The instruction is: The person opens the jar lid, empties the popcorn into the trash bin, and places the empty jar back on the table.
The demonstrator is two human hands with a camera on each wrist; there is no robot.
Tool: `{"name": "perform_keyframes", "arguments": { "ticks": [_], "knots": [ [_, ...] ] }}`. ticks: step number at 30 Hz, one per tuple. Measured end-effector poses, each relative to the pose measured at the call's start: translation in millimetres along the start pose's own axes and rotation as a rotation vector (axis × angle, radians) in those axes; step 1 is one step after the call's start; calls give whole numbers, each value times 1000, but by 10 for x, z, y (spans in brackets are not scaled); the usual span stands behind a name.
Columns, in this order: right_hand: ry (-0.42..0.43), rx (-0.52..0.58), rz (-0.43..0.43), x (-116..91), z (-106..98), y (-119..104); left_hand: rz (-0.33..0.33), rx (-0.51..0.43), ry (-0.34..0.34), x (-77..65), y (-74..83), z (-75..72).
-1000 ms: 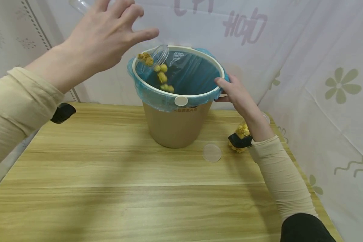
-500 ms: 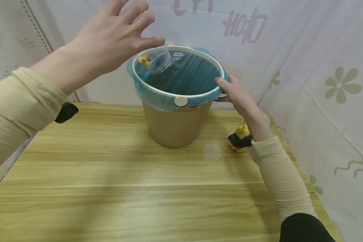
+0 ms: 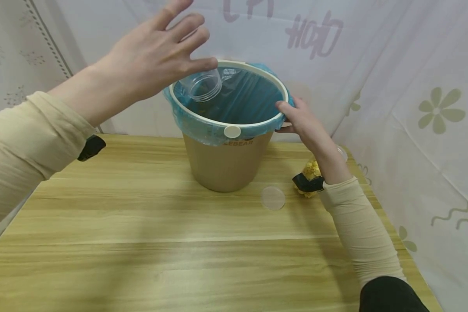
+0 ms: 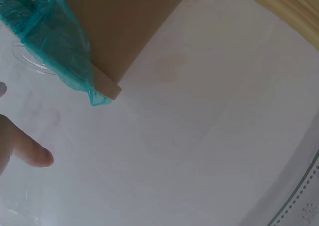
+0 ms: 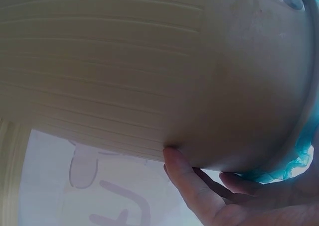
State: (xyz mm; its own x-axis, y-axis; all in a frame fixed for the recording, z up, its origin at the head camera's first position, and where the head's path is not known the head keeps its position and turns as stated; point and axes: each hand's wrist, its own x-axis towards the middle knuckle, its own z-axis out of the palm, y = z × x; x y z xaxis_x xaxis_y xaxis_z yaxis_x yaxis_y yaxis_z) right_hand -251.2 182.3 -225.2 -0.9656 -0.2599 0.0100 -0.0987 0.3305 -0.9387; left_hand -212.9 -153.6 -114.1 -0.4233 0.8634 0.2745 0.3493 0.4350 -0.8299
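My left hand [image 3: 156, 60] grips a clear plastic jar [image 3: 206, 88], tilted mouth-down over the left side of the bin. Much of the jar is hidden behind the hand; no popcorn shows in its visible part. The tan bin [image 3: 224, 167] stands upright at the table's back, lined with a blue plastic bag [image 3: 199, 128] folded over its pale rim. At the right, my right hand [image 3: 306, 123] holds that rim, thumb on top. In the right wrist view, its fingers [image 5: 192, 183] lie against the bin's outer wall.
A round clear lid [image 3: 273, 198] lies flat in front of the bin. Another clear jar with yellow popcorn [image 3: 312, 169] lies by the right forearm, partly hidden by a black wrist strap [image 3: 307, 183]. A printed white curtain [image 3: 405, 65] hangs behind the wooden table [image 3: 179, 268].
Yellow popcorn has fallen from the tipped jar into the bin. My left hand has shifted right and slightly down, tilting the jar further. The right hand has stayed on the rim.
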Motion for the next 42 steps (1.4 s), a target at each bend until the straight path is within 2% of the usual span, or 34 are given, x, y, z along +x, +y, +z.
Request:
{"name": "perform_keyframes", "arguments": {
  "ticks": [4,6,10,27,30,37,42],
  "knots": [
    [2,-4,0,-5,8,0,-62,-63,-30,-50,-1,-11],
    [5,-6,0,-4,9,3,-122,-113,-49,-87,0,-14],
    [4,-6,-3,0,7,1,-231,-182,-36,-161,0,11],
    [20,12,-5,-12,-52,25,-555,-523,189,-448,60,72],
    [24,18,-3,-17,-53,27,-615,-591,209,-502,76,61],
    [38,20,5,-23,-46,26,-778,-719,176,-646,138,-15],
    [45,22,1,-27,-37,21,-880,-781,207,-742,217,-33]
  ]
}}
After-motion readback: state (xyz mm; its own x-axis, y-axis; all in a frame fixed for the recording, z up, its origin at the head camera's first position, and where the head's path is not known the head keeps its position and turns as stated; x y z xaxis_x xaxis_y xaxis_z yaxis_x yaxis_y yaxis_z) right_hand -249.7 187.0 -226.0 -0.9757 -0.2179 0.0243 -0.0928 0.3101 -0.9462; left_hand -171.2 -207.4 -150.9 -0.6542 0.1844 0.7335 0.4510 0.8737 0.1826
